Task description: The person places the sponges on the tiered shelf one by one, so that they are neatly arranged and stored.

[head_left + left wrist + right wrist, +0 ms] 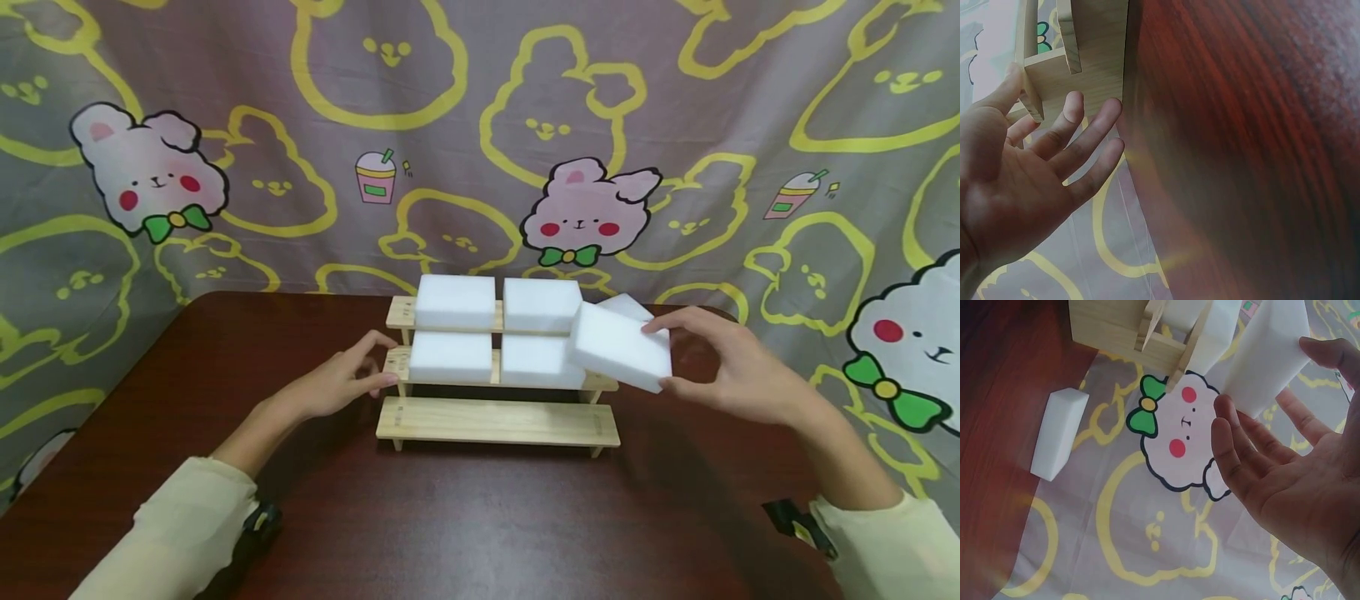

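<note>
- White foam block (619,346), right of frame centre, pinched by right hand (738,367); neighbouring block (536,362) could be nudged by overreach.
- Wooden rack (498,419) pinched by left hand (337,381); could be tugged askew.

Held block (618,346): white, rectangular, tilted; you pinch its right end with your right hand (738,371), by the right end of the rack's middle tier.
Rack (495,421): pale wood, three stepped tiers, upright on the table (487,517); your left hand (341,383) grips the middle tier's left end.
Top blocks (455,302): two, white, side by side.
Middle blocks (452,357): two, white, side by side.
Bottom tier: bare.
Loose block (1060,434): white, on the table, apart from the rack.
</note>
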A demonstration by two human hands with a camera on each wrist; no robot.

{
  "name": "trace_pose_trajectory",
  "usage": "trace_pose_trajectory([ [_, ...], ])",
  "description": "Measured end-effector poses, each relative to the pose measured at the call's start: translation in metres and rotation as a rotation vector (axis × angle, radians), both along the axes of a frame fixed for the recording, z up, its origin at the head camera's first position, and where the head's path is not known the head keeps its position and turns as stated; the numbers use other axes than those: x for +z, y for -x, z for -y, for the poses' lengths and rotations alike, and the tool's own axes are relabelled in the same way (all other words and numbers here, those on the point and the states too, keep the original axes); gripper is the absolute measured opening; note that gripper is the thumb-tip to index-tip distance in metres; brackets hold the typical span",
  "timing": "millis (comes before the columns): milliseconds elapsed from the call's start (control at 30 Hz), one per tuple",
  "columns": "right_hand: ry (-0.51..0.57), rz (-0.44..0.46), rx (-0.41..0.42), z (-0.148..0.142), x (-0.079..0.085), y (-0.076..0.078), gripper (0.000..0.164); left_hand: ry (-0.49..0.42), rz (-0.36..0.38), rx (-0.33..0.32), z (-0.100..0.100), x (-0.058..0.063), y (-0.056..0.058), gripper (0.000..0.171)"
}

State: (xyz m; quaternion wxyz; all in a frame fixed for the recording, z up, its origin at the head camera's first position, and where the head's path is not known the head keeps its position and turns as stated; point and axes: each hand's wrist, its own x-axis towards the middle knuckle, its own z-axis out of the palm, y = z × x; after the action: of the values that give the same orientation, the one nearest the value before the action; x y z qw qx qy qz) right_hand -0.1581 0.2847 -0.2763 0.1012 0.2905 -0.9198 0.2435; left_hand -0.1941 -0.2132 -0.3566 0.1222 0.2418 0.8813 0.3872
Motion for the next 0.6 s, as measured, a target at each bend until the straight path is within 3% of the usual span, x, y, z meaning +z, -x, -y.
trace_pose_trajectory([
  [600,-0.002,-0.024,0.080,0.0086,-0.0030,-0.0012,0.064,0.010,-0.002,-0.001,0.0008,-0.0010,0.0011,0.049],
])
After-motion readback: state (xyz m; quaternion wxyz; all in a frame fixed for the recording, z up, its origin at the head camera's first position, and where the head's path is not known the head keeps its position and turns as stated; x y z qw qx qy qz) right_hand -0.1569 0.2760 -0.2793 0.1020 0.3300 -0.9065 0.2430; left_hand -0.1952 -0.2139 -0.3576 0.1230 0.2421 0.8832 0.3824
